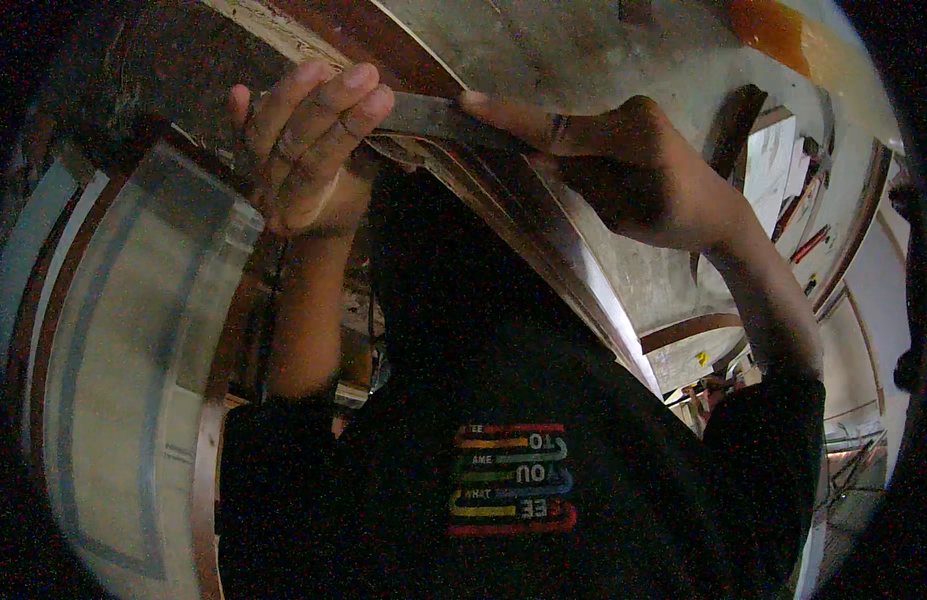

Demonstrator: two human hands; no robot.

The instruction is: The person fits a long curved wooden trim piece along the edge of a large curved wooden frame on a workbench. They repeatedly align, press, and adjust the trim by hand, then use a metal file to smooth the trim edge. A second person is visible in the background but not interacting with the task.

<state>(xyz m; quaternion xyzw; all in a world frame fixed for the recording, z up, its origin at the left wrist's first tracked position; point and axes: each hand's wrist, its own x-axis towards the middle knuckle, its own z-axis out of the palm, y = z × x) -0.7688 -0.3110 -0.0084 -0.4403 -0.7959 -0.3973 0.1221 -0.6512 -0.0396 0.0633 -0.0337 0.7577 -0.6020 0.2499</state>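
My right hand (pixel 623 165) is closed around one end of a flat grey bar (pixel 423 115), its index finger stretched along it. It looks like metal, perhaps a file; its exact kind cannot be made out. By the other end is my left hand (pixel 308 150), its fingers stretched out and slightly apart. The fingertips overlap the bar's end, and whether they press on it is unclear. Under the bar runs a long reddish-brown wooden piece (pixel 408 50) with a pale rough edge. Below the bar it continues as dark, grooved strips (pixel 513 210).
A grey, stained worktop (pixel 563 50) stretches behind my right hand. Papers (pixel 768 155) and a red pen-like item (pixel 811 243) lie at the right. A pale panel with a brown frame (pixel 123 350) stands close on the left. Bright light catches a long edge (pixel 608 290) beside my body.
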